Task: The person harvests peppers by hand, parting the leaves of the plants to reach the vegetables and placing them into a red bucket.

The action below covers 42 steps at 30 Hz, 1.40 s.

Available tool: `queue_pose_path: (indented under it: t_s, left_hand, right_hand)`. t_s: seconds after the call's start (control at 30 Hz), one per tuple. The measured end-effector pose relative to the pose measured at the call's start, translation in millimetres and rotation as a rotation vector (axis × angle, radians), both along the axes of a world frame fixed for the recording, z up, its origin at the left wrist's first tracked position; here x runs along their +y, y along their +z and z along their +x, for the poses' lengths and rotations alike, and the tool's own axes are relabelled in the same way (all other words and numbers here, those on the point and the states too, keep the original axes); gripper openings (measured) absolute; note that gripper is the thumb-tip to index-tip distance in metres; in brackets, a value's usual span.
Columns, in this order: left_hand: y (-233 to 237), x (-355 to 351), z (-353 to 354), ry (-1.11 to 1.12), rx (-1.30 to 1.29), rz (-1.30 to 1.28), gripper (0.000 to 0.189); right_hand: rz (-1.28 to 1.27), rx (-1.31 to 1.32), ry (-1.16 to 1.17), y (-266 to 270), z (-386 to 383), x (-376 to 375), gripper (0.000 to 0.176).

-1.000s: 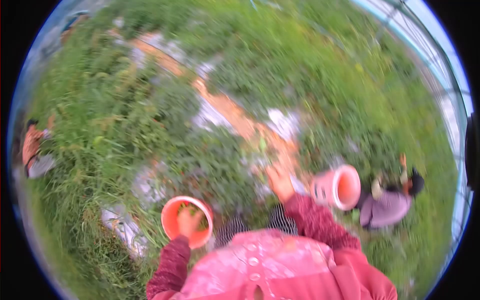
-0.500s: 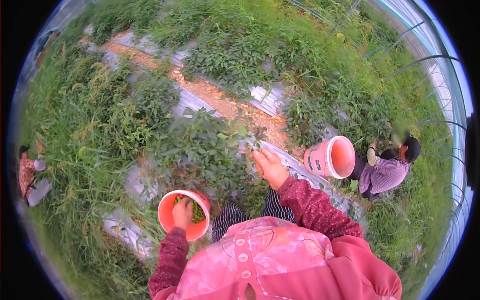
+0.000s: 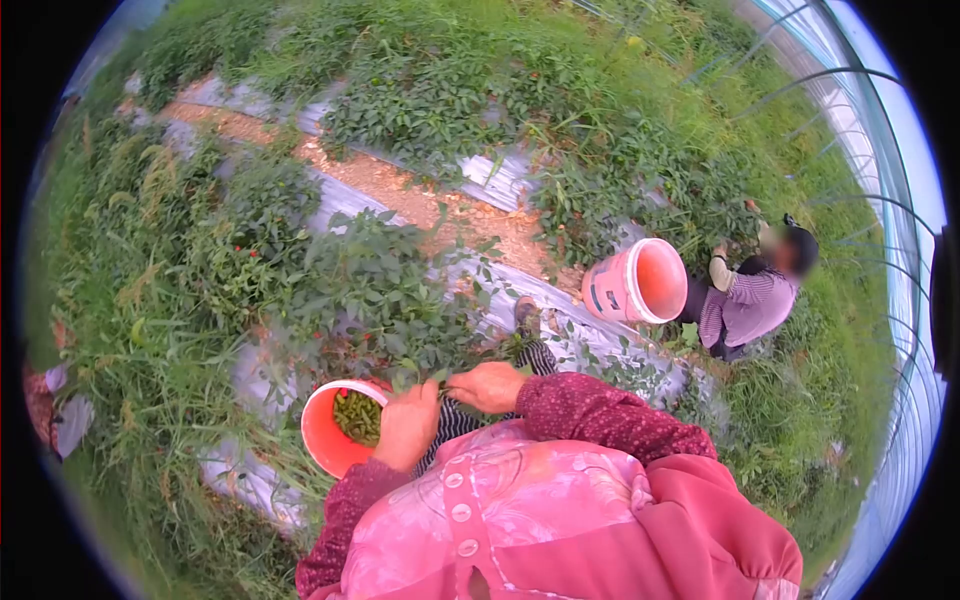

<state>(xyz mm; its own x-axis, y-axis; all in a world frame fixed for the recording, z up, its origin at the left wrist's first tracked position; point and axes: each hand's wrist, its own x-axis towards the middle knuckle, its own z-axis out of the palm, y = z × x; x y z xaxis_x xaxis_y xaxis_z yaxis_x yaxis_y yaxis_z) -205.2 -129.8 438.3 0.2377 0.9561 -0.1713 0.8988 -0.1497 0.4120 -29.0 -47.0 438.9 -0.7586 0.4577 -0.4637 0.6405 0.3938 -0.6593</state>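
Note:
My left hand (image 3: 408, 425) is closed at the right rim of a pink bucket (image 3: 325, 430), its fingers on a bit of green plant. Inside that bucket lie many green peppers (image 3: 357, 416). Close by on the right, my right hand (image 3: 487, 387) is pinched at the same green stem or leaves, in front of my striped trousers. What exactly the fingers hold is too small to make out. Leafy pepper plants (image 3: 370, 285) stand just beyond both hands.
A second pink bucket (image 3: 608, 290) stands tilted at the right. Beyond it a person in a dark cap (image 3: 755, 298) crouches among plants. Another person (image 3: 42, 405) shows at the far left edge. Silvery plastic sheeting (image 3: 350, 200) borders a bare soil path (image 3: 400, 190). Hoops (image 3: 860, 72) curve at the right.
My left hand has come out of the bucket and moved right. My right hand has moved down and left beside it. The view has shifted slightly.

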Motion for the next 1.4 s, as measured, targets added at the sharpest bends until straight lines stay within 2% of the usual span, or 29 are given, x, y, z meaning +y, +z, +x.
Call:
queue_pose_path:
  t_s: [0.03,0.1,0.17,0.2,0.23,0.27,0.33,0.43,0.47,0.5,0.57,0.6,0.63,0.7,0.77,0.83,0.93,0.97,1.0,1.03,1.07,1.1,1.2,1.23,1.3,1.33,1.37,1.4]
  left_hand:
    - [1.5,-1.5,3.2,-0.017,-0.010,0.007,0.018]
    - [9.5,0.5,7.6,0.118,-0.274,-0.091,0.018]
    - [13.9,2.7,6.4,0.122,-0.396,-0.085,0.019]
    - [15.9,4.0,3.9,0.139,-0.460,-0.141,0.020]
    - [17.8,5.0,0.6,0.157,-0.521,-0.199,0.021]
    - [19.0,4.4,-2.3,0.191,-0.619,-0.227,0.023]
    - [22.6,6.4,-5.8,0.181,-0.655,-0.240,0.023]
    - [20.6,5.8,-7.9,0.178,-0.691,-0.237,0.024]
    - [18.6,5.8,-8.8,0.130,-0.658,-0.226,0.024]
    - [15.5,5.8,-9.9,0.082,-0.624,-0.215,0.024]
    - [9.3,6.4,-9.7,0.017,-0.536,-0.159,0.023]
    - [10.6,9.8,-7.0,0.053,-0.462,-0.150,0.021]
    - [10.7,11.2,-4.9,0.091,-0.389,-0.141,0.019]
    - [0.7,12.4,-3.0,0.112,-0.296,-0.134,0.018]
    - [-18.2,20.1,-11.6,0.220,0.035,-0.145,0.022]
    - [-38.8,20.9,-47.2,0.371,-0.162,-0.206,0.025]
    - [-60.1,2.0,-83.7,0.366,-0.072,-0.229,0.023]
    - [-71.0,-8.9,-91.6,0.342,-0.037,-0.238,0.021]
    - [-86.9,-22.0,-99.7,0.364,0.012,-0.287,0.020]
    - [-104.6,-35.7,-107.2,0.392,0.106,-0.367,0.023]
    - [-120.6,-48.8,-115.5,0.457,0.138,-0.434,0.023]
    - [-137.2,-62.0,-123.7,0.517,0.164,-0.494,0.023]
    - [-202.1,-123.4,-162.2,0.494,0.271,-0.584,0.022]
    - [-203.0,-120.4,-159.3,0.504,0.275,-0.606,0.022]
    - [-207.0,-114.0,-157.5,0.479,0.444,-0.747,0.021]
    - [-212.8,-107.4,-157.2,0.543,0.284,-0.658,0.017]
    - [-215.6,-89.6,-149.5,0.548,0.286,-0.677,0.017]
    - [-209.5,-57.8,-133.7,0.603,0.158,-0.610,0.016]
  right_hand:
    - [0.007,-0.010,-0.017,-2.7,3.0,-1.3,0.033]
    - [-0.115,0.143,-0.093,11.4,2.6,1.9,0.036]
    - [-0.218,0.433,-0.049,-7.5,-0.7,2.2,0.048]
    - [-0.669,0.291,-0.098,-16.1,2.7,5.9,0.057]
    - [-0.658,0.288,-0.110,-7.9,3.9,9.7,0.057]
    - [-0.741,0.224,-0.107,-0.5,3.7,11.9,0.058]
    - [-0.903,0.165,-0.143,8.1,3.7,13.4,0.058]
    - [-0.908,0.123,-0.163,-9.1,0.2,7.0,0.057]
    - [-0.876,0.155,-0.170,-16.1,-2.1,2.0,0.048]
    - [-0.874,0.151,-0.167,-27.5,-4.2,-5.4,0.048]
    - [-0.240,0.261,0.009,-33.2,-8.1,-13.6,0.040]
    - [-0.350,0.188,-0.099,-16.9,-6.9,-11.9,0.031]
    - [-0.348,0.188,-0.102,-20.7,-7.6,-13.5,0.031]
    - [-0.211,0.202,-0.154,-22.3,-11.0,-20.1,0.026]
    - [-0.254,0.322,-0.021,-23.0,-8.7,-23.0,0.025]
    - [-0.222,0.212,0.031,-22.8,-6.4,-23.0,0.025]
    - [-0.007,0.092,-0.139,-39.4,11.6,-0.7,0.018]
    - [0.083,0.159,-0.175,-40.6,22.2,19.3,0.016]
    - [0.193,0.078,-0.145,-59.3,38.5,39.5,0.016]
    - [0.232,-0.014,-0.322,-60.7,47.5,59.0,0.015]
    - [0.335,0.064,-0.354,-73.2,65.2,81.6,0.016]
    - [0.414,0.023,-0.411,-88.9,81.7,100.9,0.019]
    - [0.401,-0.343,-0.385,-110.0,116.2,143.4,0.028]
    - [0.415,-0.443,-0.364,-123.7,131.8,157.5,0.031]
    - [0.419,-0.530,-0.316,-150.0,151.7,173.8,0.034]
    - [0.444,-0.613,-0.280,-167.1,157.1,180.8,0.036]
    - [0.429,-0.614,-0.267,-186.3,156.7,187.8,0.036]
    - [0.373,-0.446,-0.318,-206.9,154.5,192.5,0.035]
